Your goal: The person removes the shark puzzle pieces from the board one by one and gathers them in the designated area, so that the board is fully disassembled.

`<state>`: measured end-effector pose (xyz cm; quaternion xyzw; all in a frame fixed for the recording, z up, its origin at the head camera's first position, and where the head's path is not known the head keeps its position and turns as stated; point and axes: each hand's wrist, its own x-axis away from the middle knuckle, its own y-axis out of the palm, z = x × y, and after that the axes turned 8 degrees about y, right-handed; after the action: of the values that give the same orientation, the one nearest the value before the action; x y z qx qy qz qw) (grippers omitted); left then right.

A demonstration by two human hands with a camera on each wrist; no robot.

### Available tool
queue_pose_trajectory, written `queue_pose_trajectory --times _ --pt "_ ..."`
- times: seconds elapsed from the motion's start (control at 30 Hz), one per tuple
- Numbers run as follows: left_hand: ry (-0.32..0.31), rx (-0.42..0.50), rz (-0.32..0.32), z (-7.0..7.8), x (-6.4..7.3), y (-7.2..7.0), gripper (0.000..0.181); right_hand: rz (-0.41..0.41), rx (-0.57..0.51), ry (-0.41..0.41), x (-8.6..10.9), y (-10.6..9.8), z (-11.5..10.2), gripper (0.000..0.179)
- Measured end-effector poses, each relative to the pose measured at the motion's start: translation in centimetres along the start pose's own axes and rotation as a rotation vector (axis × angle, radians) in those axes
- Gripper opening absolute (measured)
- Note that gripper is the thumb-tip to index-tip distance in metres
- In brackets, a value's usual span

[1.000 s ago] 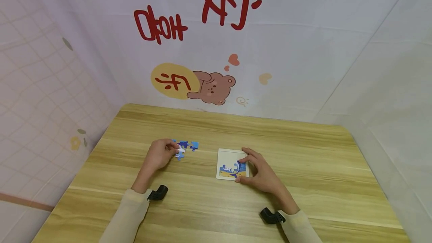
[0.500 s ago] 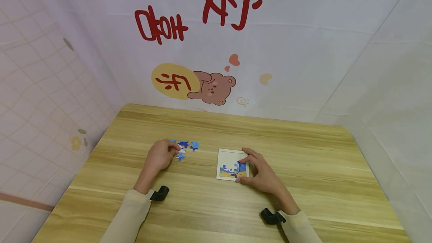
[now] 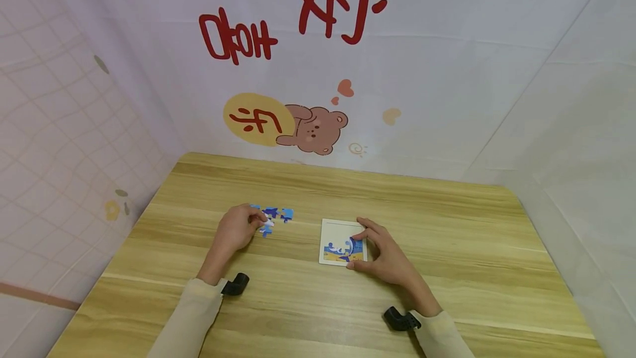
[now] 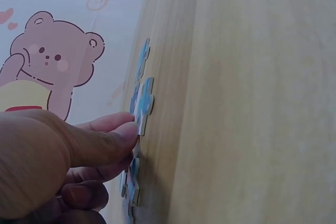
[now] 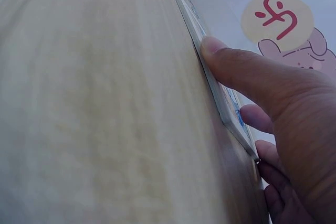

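My left hand (image 3: 238,228) is at a loose group of blue and white jigsaw pieces (image 3: 286,214) on the left of the table. Its thumb and forefinger pinch the edge of one light-blue and white jigsaw piece (image 4: 144,106), low at the tabletop. To the right lies a square puzzle tray (image 3: 330,228) with a pale rim, flat on the wood. Assembled pieces (image 3: 343,250) with blue, white and yellow print fill its lower part. My right hand (image 3: 385,253) grips the tray, thumb at the near edge and fingers along the right side and far corner.
The wood-grain table (image 3: 308,303) runs back to a white cloth wall (image 3: 427,104) printed with a bear and red characters. Further cloth stands on both sides. Black wrist cameras (image 3: 236,284) sit at both cuffs.
The left hand has shifted very slightly right, and its fingers have moved a little over the pieces. The right hand and the tray have stayed in place.
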<state>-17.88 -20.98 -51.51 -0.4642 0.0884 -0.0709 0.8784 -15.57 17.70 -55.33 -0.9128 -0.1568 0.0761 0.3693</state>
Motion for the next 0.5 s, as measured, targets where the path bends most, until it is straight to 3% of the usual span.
queue_pose_trajectory --times 0.5 --pt "0.036 0.01 -0.001 -0.18 0.13 -0.34 0.012 -0.003 0.002 0.008 0.0 0.02 -0.05 0.052"
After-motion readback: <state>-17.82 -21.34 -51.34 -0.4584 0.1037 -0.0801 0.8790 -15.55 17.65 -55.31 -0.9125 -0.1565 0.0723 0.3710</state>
